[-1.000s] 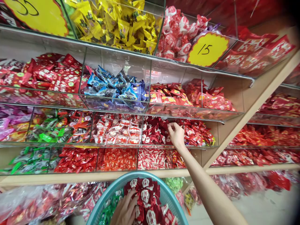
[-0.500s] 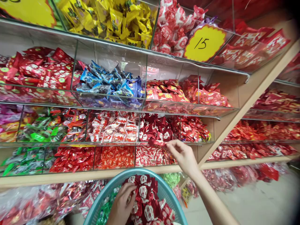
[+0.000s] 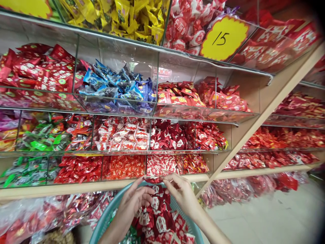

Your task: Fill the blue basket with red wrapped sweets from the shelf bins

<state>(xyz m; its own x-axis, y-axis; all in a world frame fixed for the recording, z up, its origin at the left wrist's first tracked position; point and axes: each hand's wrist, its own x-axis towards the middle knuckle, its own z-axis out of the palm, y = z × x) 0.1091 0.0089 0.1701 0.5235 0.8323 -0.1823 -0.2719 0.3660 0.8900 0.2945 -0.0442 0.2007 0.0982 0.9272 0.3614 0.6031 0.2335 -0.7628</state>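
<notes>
My left hand (image 3: 133, 201) and my right hand (image 3: 181, 193) meet above a teal plastic basket (image 3: 108, 218) at the bottom centre. Together they pinch one dark red wrapped candy (image 3: 153, 179) by its two ends. The basket holds a heap of dark red candies with white emblems (image 3: 158, 222) and a few green ones (image 3: 129, 235). Just above the hands stands a clear shelf bin of the same dark red candies (image 3: 169, 137).
Clear acrylic bins fill tiered shelves: blue candies (image 3: 119, 88), yellow packets (image 3: 122, 15), green ones (image 3: 43, 139), many red kinds. A yellow price tag marked 15 (image 3: 223, 37) hangs top right. A slanted wooden shelf frame (image 3: 264, 112) divides the racks. Bagged candies (image 3: 38, 217) lie lower left; floor (image 3: 274, 220) lower right.
My right hand came down from the dark red candy bin with one candy to the basket. My left hand rose off the candy heap and took the candy's other end.
</notes>
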